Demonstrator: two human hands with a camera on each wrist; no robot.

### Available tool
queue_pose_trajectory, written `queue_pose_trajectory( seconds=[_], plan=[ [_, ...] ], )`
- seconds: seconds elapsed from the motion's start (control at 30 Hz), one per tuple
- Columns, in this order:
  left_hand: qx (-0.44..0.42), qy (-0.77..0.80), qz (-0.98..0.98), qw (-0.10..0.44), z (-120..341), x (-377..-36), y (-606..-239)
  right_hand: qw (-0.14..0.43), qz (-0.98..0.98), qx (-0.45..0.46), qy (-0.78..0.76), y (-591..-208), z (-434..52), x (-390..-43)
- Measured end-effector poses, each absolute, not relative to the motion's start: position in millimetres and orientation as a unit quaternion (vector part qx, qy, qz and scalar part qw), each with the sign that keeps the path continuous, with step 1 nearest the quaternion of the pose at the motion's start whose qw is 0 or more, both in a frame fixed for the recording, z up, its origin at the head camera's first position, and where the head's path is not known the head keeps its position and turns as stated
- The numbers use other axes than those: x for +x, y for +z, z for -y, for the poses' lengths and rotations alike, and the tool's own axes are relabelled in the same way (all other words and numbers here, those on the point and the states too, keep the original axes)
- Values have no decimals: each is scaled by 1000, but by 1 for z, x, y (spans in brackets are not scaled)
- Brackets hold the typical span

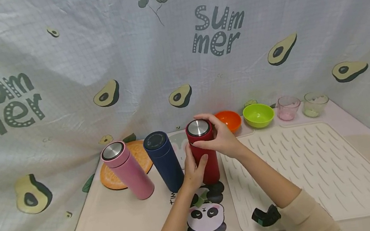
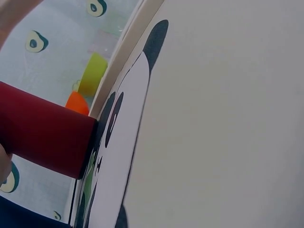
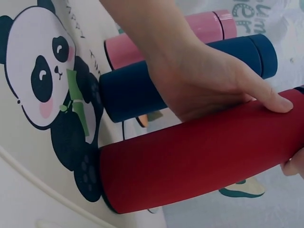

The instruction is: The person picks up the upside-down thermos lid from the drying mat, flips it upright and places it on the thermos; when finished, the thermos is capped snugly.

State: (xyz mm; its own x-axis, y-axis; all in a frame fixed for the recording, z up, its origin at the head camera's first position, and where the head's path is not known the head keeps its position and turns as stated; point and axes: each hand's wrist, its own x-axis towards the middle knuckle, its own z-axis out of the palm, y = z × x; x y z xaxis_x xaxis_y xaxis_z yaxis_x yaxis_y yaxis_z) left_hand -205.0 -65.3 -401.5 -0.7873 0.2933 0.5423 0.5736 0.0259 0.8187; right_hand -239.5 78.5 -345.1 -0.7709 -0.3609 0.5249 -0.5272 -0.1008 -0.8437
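- The left hand [image 1: 194, 171] wraps the red bottle [image 1: 204, 156] body; the right hand [image 1: 221, 136] curls around its lid [image 1: 198, 127].
- The lid sits still on; the blue bottle [image 1: 164, 161] beside it stands untouched.

Three insulated bottles are standing in a row on the counter [image 1: 122, 225]: a pink bottle [image 1: 127, 170], a navy bottle [image 1: 163, 160] and a red bottle [image 1: 203, 150]. Two small bowls are sitting behind them, an orange bowl [image 1: 229, 119] and a green bowl [image 1: 258, 114]. Two clear cups are standing further along, a pinkish cup [image 1: 288, 107] and a greenish cup [image 1: 315, 104]. One white ridged mat [image 1: 311, 169] and one orange round coaster [image 1: 141, 156] are lying there too.
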Motion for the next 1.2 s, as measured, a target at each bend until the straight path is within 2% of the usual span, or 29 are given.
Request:
queue_pose_trajectory(
  seconds=[0.13, 0.33, 0.53, 0.73, 1.2],
  plan=[
    [-307, -627, 707, 113, 65, -206, -402, 73, 686, 330, 644, -344, -77, -240],
    [-311, -623, 709, 113, 65, -207, -402, 44, 671, 350, 652, -343, -82, -241],
    [-303, -625, 712, 108, 65, -207, -402, 64, 687, 332, 643, -342, -79, -240],
    [-309, -628, 705, 116, 65, -206, -403, 38, 671, 354, 650, -340, -82, -241],
    [-307, -622, 711, 114, 64, -205, -403, 14, 672, 333, 661, -341, -83, -243]
  ],
)
